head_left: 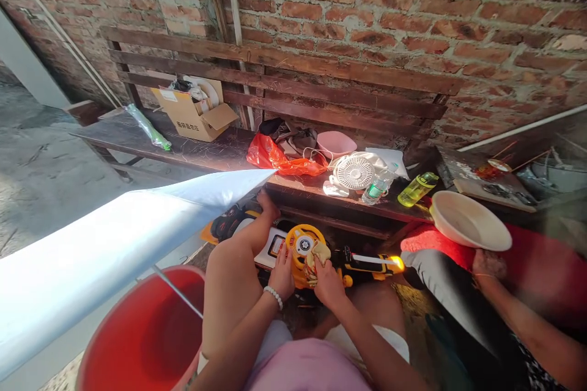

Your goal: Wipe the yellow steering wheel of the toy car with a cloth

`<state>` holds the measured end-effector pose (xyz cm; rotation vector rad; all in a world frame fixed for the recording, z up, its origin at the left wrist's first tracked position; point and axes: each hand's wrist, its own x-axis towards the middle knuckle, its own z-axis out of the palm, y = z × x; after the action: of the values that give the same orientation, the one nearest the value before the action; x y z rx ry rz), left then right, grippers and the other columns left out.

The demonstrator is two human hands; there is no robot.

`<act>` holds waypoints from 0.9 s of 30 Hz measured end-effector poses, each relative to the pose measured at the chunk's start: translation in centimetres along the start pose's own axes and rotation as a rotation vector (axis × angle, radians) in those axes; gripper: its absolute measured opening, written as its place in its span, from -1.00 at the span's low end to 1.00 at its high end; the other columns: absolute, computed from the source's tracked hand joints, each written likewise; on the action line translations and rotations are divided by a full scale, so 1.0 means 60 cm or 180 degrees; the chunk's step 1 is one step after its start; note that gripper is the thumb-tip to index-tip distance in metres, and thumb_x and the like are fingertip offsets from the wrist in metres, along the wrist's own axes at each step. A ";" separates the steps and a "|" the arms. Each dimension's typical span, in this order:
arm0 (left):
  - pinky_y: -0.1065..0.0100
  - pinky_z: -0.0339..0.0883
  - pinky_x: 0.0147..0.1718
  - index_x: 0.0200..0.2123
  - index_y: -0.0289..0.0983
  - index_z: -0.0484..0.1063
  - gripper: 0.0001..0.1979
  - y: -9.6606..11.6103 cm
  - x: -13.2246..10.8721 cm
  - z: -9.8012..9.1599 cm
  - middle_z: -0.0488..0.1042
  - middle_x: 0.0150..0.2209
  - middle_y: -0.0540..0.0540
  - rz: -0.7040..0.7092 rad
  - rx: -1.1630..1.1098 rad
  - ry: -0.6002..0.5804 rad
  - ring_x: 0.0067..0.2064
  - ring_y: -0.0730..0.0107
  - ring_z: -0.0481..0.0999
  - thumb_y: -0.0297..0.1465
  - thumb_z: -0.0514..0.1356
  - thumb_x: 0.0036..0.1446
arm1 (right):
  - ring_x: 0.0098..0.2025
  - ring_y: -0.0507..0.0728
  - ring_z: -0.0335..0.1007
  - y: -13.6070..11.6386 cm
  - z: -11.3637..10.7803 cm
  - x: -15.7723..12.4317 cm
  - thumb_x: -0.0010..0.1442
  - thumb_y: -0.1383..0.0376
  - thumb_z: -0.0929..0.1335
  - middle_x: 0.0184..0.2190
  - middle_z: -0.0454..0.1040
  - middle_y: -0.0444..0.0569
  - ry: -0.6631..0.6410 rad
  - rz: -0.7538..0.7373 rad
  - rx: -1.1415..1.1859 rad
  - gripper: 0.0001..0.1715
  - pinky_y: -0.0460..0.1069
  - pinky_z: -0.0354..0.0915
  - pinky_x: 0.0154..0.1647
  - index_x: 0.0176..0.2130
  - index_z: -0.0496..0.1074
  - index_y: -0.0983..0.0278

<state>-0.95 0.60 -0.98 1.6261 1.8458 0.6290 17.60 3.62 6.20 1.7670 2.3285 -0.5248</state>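
A yellow toy steering wheel with a white hub sits between my knees, on a yellow, white and black toy vehicle. My left hand, with a white bead bracelet at the wrist, rests on the wheel's lower left side, its fingers stretched out and close together. Bunched in my right hand is a pale yellow patterned cloth, pressed against the right side of the wheel. The fingertips of my right hand are partly hidden by the cloth.
A wooden bench holds a cardboard box, red plastic bag, white fan and bottles. At right, a person's hand touches a beige basin. A red tub and pale blue sheet lie left.
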 end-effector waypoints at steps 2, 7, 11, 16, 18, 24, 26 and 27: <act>-0.14 0.10 0.53 0.53 -0.42 0.14 -0.12 -0.003 0.000 0.000 -0.11 0.63 -0.38 -0.0008 -0.0028 0.0020 0.63 -0.15 -0.06 -0.53 0.15 0.11 | 0.14 0.32 0.54 -0.010 0.001 -0.017 0.17 0.50 0.33 0.23 0.48 0.21 -0.0065 -0.0129 0.0087 -0.03 0.09 0.40 0.16 0.50 0.28 0.16; -0.13 0.03 0.55 0.52 -0.42 0.18 -0.11 -0.016 0.003 0.007 -0.09 0.63 -0.36 0.0031 -0.0181 0.0099 0.63 -0.13 -0.07 -0.53 0.16 0.08 | 0.17 0.30 0.52 -0.017 -0.010 -0.038 0.12 0.52 0.34 0.25 0.45 0.19 -0.0229 -0.0325 0.0222 0.00 0.08 0.39 0.19 0.50 0.28 0.20; -0.18 0.05 0.54 0.52 -0.39 0.18 -0.12 -0.024 0.003 0.012 -0.07 0.63 -0.35 0.0112 -0.0235 0.0153 0.63 -0.14 -0.07 -0.51 0.16 0.09 | 0.21 0.26 0.49 -0.013 -0.026 -0.034 0.11 0.52 0.35 0.25 0.46 0.14 -0.0226 -0.0279 0.0372 -0.02 0.06 0.34 0.24 0.46 0.32 0.17; -0.17 0.04 0.54 0.53 -0.32 0.18 -0.12 -0.024 0.002 0.014 -0.06 0.63 -0.33 0.0147 -0.0184 0.0206 0.63 -0.13 -0.05 -0.53 0.16 0.10 | 0.24 0.30 0.44 -0.015 -0.073 -0.003 0.15 0.50 0.37 0.27 0.44 0.19 -0.0008 -0.0176 0.0287 -0.08 0.06 0.33 0.28 0.45 0.34 0.24; -0.19 0.02 0.55 0.52 -0.33 0.18 -0.12 -0.022 0.001 0.013 -0.06 0.63 -0.35 0.0169 -0.0124 0.0187 0.63 -0.13 -0.07 -0.54 0.17 0.09 | 0.29 0.33 0.38 -0.017 -0.099 0.020 0.14 0.49 0.39 0.32 0.39 0.22 0.0218 -0.0222 0.0221 -0.07 0.07 0.29 0.34 0.46 0.34 0.27; -0.20 0.00 0.55 0.56 -0.31 0.08 -0.08 -0.007 -0.003 0.004 -0.03 0.62 -0.36 0.0169 -0.0018 0.0173 0.64 -0.13 -0.09 -0.49 0.19 0.12 | 0.50 0.40 0.11 -0.026 -0.118 0.101 0.21 0.40 0.41 0.51 0.20 0.23 0.0513 -0.0646 0.0197 -0.14 0.19 0.09 0.53 0.45 0.36 0.28; -0.25 0.00 0.54 0.57 -0.28 0.05 -0.07 -0.002 -0.004 0.001 -0.01 0.61 -0.37 0.0173 -0.0045 0.0173 0.63 -0.15 -0.08 -0.47 0.20 0.13 | 0.56 0.42 0.03 -0.028 -0.091 0.110 0.27 0.42 0.35 0.53 0.19 0.23 0.0361 -0.0574 0.0192 -0.20 0.25 0.06 0.54 0.45 0.35 0.27; -0.28 0.00 0.54 0.57 -0.28 0.05 -0.07 0.000 -0.004 -0.001 -0.01 0.61 -0.38 0.0162 -0.0054 0.0163 0.63 -0.17 -0.07 -0.46 0.20 0.14 | 0.58 0.43 0.00 -0.029 -0.075 0.109 0.29 0.43 0.32 0.54 0.18 0.23 0.0329 -0.0534 0.0197 -0.20 0.29 0.05 0.55 0.47 0.34 0.27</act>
<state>-0.97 0.39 -0.89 1.6649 1.8353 0.7129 14.44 10.78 8.38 1.6712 2.5740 -0.5481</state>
